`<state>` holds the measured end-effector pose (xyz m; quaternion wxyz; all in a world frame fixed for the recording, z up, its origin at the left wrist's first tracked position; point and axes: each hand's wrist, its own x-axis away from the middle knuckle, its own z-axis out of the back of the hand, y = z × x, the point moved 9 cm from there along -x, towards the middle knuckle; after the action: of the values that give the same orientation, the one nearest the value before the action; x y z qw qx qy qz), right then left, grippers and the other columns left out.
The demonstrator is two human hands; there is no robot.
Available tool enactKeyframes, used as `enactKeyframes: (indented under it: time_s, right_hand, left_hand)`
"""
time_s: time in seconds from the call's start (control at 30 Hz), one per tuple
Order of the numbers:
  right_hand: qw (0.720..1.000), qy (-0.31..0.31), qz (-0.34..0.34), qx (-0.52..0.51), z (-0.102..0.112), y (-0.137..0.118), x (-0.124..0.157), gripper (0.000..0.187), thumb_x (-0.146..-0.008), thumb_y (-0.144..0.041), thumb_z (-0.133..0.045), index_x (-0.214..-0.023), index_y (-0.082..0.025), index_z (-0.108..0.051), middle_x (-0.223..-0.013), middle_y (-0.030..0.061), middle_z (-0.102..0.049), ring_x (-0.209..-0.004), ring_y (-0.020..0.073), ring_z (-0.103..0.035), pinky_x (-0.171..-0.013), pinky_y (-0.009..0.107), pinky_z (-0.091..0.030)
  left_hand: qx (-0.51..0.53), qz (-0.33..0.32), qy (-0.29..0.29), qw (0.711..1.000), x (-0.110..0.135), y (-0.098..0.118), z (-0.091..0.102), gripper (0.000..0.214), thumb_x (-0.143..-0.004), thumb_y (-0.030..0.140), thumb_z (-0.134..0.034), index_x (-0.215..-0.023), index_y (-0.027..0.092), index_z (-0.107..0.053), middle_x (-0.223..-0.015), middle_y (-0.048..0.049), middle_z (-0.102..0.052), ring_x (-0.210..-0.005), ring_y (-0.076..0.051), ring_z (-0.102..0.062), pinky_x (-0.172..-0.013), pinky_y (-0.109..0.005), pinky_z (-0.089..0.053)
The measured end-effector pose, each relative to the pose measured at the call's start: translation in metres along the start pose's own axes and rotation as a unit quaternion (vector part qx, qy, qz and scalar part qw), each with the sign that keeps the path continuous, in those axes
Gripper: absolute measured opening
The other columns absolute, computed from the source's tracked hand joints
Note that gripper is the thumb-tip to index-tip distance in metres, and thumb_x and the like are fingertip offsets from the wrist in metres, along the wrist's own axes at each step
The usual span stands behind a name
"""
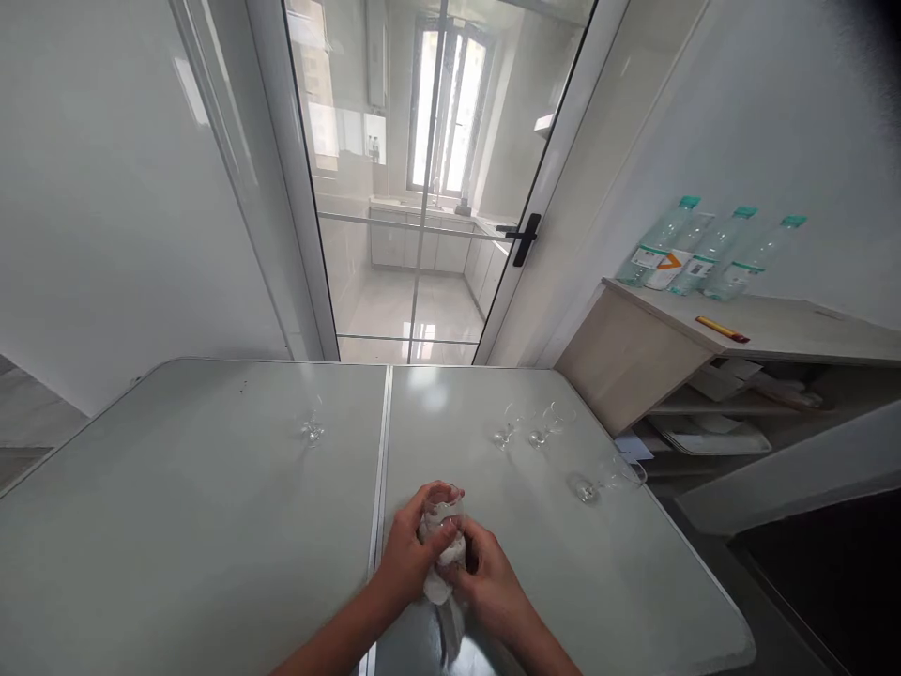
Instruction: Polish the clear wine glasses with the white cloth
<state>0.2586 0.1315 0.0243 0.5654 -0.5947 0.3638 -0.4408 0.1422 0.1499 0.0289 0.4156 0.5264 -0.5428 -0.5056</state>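
Both hands meet over the near middle of a pale green glass-topped table (pixel 211 526). My left hand (pixel 408 554) is wrapped round a small clear glass (pixel 442 502), its rim pointing up. My right hand (pixel 493 582) is closed on a white cloth (pixel 437 587) that is pressed against the lower part of the glass. The cloth hides the glass's base.
One small clear glass (pixel 313 427) stands left of the table's seam. Two glasses (pixel 505 430) (pixel 545 430) stand at the right and another lies near the right edge (pixel 598 483). A wooden shelf unit (pixel 767 324) at the right carries several plastic bottles (pixel 710 249). A glass door (pixel 429 188) is behind the table.
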Motion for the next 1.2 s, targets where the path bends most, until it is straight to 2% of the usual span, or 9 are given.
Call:
enactKeyframes:
  time_s: [0.13,0.3,0.5,0.6,0.73,0.8,0.9,1.03,1.2]
  right_hand:
    - [0.970,-0.132,-0.094,-0.181,-0.016,0.011,-0.003,0.057,-0.073,-0.065,-0.081,-0.098,-0.015,-0.074,-0.086,0.0076,-0.068,-0.074,0.0201,-0.059,-0.067,0.029,-0.046]
    - [0.998,-0.008,-0.011,-0.061,0.023,-0.001,-0.007,0.047,-0.081,-0.058,-0.080,-0.107,-0.020,-0.075,-0.100,0.0075,-0.072,-0.094,0.0248,-0.063,-0.083,0.033,-0.048]
    - [0.980,-0.142,-0.083,-0.112,-0.021,0.013,0.008,0.045,-0.079,-0.057,-0.079,-0.098,-0.016,-0.072,-0.085,0.0046,-0.067,-0.079,0.0198,-0.059,-0.075,0.030,-0.046]
    - [0.999,-0.040,0.013,0.031,0.000,0.004,-0.001,0.028,-0.089,-0.043,-0.066,-0.095,-0.016,-0.071,-0.083,0.0063,-0.068,-0.078,0.0208,-0.059,-0.074,0.031,-0.046]
    - [0.940,0.099,0.184,0.268,0.035,-0.030,0.007,0.028,-0.089,-0.020,-0.055,-0.109,-0.019,-0.074,-0.097,0.0107,-0.074,-0.092,0.0260,-0.063,-0.090,0.039,-0.047]
    - [0.935,0.194,0.197,0.220,0.062,-0.038,0.016,0.026,-0.093,-0.024,-0.055,-0.112,-0.021,-0.073,-0.101,0.0099,-0.074,-0.094,0.0260,-0.064,-0.091,0.039,-0.049]
    - [0.930,0.347,0.119,0.023,0.099,-0.025,0.029,0.030,-0.098,-0.040,-0.061,-0.120,-0.022,-0.069,-0.111,0.0084,-0.073,-0.098,0.0246,-0.066,-0.091,0.037,-0.051]
    - [0.954,0.206,0.037,-0.213,0.069,0.002,0.004,0.047,-0.091,-0.053,-0.071,-0.125,-0.020,-0.070,-0.110,0.0095,-0.075,-0.095,0.0243,-0.068,-0.093,0.039,-0.052]
    - [0.963,0.230,0.012,-0.138,0.077,0.026,-0.006,0.034,-0.079,-0.043,-0.081,-0.095,-0.013,-0.076,-0.086,0.0045,-0.073,-0.080,0.0200,-0.062,-0.074,0.029,-0.048]
  left_hand:
    - [0.097,0.032,-0.017,0.995,-0.003,-0.004,0.003,0.065,-0.089,0.073,-0.059,-0.123,0.018,-0.070,-0.129,-0.0174,-0.072,-0.118,-0.032,-0.068,-0.099,-0.044,-0.055]
    - [0.105,-0.009,0.029,0.994,-0.001,0.001,0.015,0.069,-0.079,0.070,-0.074,-0.128,0.022,-0.063,-0.133,-0.0175,-0.071,-0.124,-0.033,-0.065,-0.107,-0.047,-0.050]
    - [0.088,-0.026,-0.027,0.995,-0.002,-0.004,0.006,0.071,-0.084,0.077,-0.063,-0.125,0.019,-0.066,-0.120,-0.0189,-0.076,-0.111,-0.033,-0.071,-0.098,-0.047,-0.053]
    - [0.023,-0.057,-0.001,0.998,-0.003,0.000,0.015,0.061,-0.083,0.063,-0.075,-0.123,0.019,-0.066,-0.119,-0.0161,-0.076,-0.115,-0.032,-0.070,-0.102,-0.046,-0.052]
    - [-0.016,-0.073,0.027,0.997,-0.002,0.006,0.023,0.062,-0.071,0.030,-0.092,-0.124,0.023,-0.063,-0.127,-0.0137,-0.074,-0.119,-0.032,-0.070,-0.102,-0.045,-0.055]
    - [0.008,-0.072,0.041,0.997,-0.002,0.007,0.025,0.061,-0.072,0.024,-0.091,-0.126,0.024,-0.062,-0.133,-0.0138,-0.071,-0.119,-0.031,-0.071,-0.102,-0.046,-0.058]
    - [0.041,-0.096,0.073,0.992,-0.003,0.011,0.030,0.060,-0.074,0.018,-0.089,-0.126,0.027,-0.060,-0.140,-0.0119,-0.068,-0.126,-0.030,-0.068,-0.108,-0.048,-0.056]
    - [0.038,-0.137,0.044,0.989,-0.003,0.011,0.020,0.063,-0.074,0.016,-0.089,-0.128,0.028,-0.058,-0.138,-0.0114,-0.069,-0.127,-0.033,-0.067,-0.106,-0.052,-0.058]
    - [-0.118,-0.234,-0.039,0.964,0.010,0.015,-0.004,0.063,-0.073,0.018,-0.090,-0.128,0.030,-0.060,-0.130,-0.0082,-0.074,-0.118,-0.030,-0.072,-0.097,-0.045,-0.064]
